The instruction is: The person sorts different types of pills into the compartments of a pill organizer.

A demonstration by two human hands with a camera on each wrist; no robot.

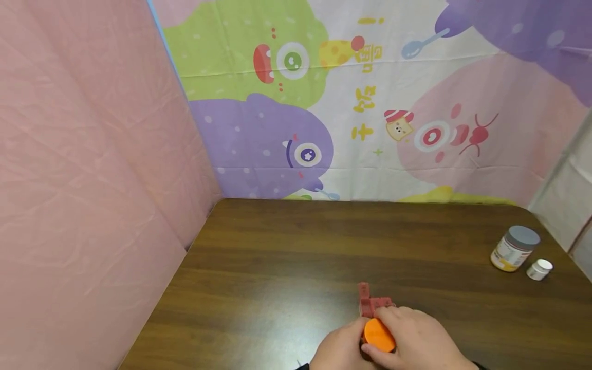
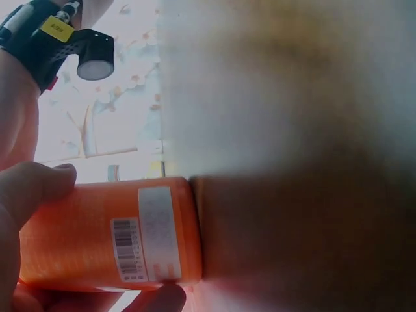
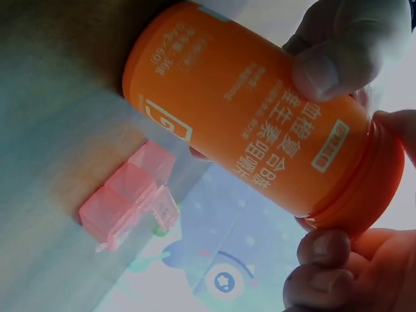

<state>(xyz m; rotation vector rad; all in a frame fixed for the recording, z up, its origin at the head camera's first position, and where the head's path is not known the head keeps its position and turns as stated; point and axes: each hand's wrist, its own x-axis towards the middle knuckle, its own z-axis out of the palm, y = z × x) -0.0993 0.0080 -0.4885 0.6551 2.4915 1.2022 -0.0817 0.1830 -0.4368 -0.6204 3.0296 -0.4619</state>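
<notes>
An orange supplement bottle (image 3: pixel 240 104) with pale printed lettering stands between both hands over the near part of the table. My left hand (image 1: pixel 339 347) grips its body, with the thumb and fingers around it in the left wrist view. On top, my right hand (image 1: pixel 423 336) holds the round orange lid (image 1: pixel 379 335), fingertips at its edge. The lid sits on the bottle's neck. Just beyond the hands lies a small red pill organizer (image 1: pixel 366 306), partly hidden by the right fingers. In the right wrist view its see-through compartments show, with at least one flap raised.
At the right of the brown wooden table (image 1: pixel 259 257) stand a jar with a grey lid (image 1: pixel 514 249) and a small white bottle (image 1: pixel 539 270). A cartoon-printed curtain (image 1: pixel 361 174) hangs behind the table, and a pink cloth (image 1: pixel 92 180) at the left.
</notes>
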